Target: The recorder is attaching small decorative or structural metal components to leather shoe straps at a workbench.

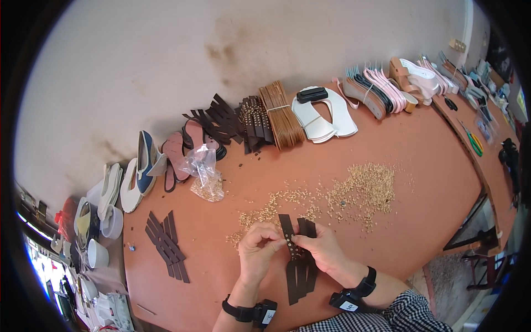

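Observation:
A dark brown strip-cut leather piece (298, 265) stands tilted between my hands, with rows of small gold studs across its middle. My right hand (326, 252) is closed on its right edge, the thumb lying across the front beside the studs. At its left edge my left hand (259, 249) pinches thumb and fingertips together close to the studs; what lies in that pinch is too small to make out. Just beyond both hands, loose gold studs (362, 191) are scattered over the brown table (215, 299). A similar dark leather piece (167, 243) lies flat on the left.
Along the wall stand a clear bag of studs (207, 188), a bundle of studded dark straps (255, 124), tied tan strips (281, 115), white sole shapes (343, 116) and wedge shoes (420, 77). Green-handled pliers (474, 143) lie far right. White cups (98, 254) line the left edge.

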Available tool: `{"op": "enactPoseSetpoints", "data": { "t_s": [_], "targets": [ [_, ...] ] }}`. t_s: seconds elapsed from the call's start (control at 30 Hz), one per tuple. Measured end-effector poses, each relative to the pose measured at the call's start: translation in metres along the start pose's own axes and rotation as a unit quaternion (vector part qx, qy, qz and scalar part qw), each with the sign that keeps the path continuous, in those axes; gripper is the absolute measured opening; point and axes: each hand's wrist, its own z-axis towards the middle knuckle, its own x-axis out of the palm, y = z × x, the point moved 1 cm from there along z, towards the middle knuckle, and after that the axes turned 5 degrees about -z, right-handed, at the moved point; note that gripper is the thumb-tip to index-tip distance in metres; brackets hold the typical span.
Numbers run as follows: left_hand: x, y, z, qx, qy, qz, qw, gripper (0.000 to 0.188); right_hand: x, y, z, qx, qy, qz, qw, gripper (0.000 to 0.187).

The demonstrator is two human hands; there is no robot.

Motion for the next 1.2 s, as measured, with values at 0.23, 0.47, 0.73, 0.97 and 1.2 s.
{"op": "enactPoseSetpoints", "data": {
  "t_s": [0.23, 0.47, 0.73, 0.97, 1.2],
  "targets": [
    [0.007, 0.001, -0.001, -0.036, -0.026, -0.014, 0.999, 0.020, 0.000, -0.003, -0.003, -0.020, 0.025, -0.051, 0.998, 0.009],
    [-0.001, 0.013, -0.002, -0.045, -0.007, -0.043, 0.998, 0.019, 0.000, 0.000, -0.007, -0.024, 0.033, -0.087, 0.995, 0.011],
    [0.004, 0.010, 0.000, -0.060, -0.020, -0.060, 0.996, 0.015, -0.002, -0.005, -0.005, -0.070, 0.035, -0.133, 0.988, 0.011],
    [0.005, 0.010, 0.001, -0.128, -0.039, -0.136, 0.982, 0.015, -0.003, -0.006, -0.001, -0.088, 0.030, -0.207, 0.974, 0.013],
    [0.007, 0.013, -0.002, -0.221, -0.078, -0.126, 0.964, 0.015, 0.000, 0.005, -0.006, -0.110, 0.008, -0.302, 0.947, 0.017]
  ]
}}
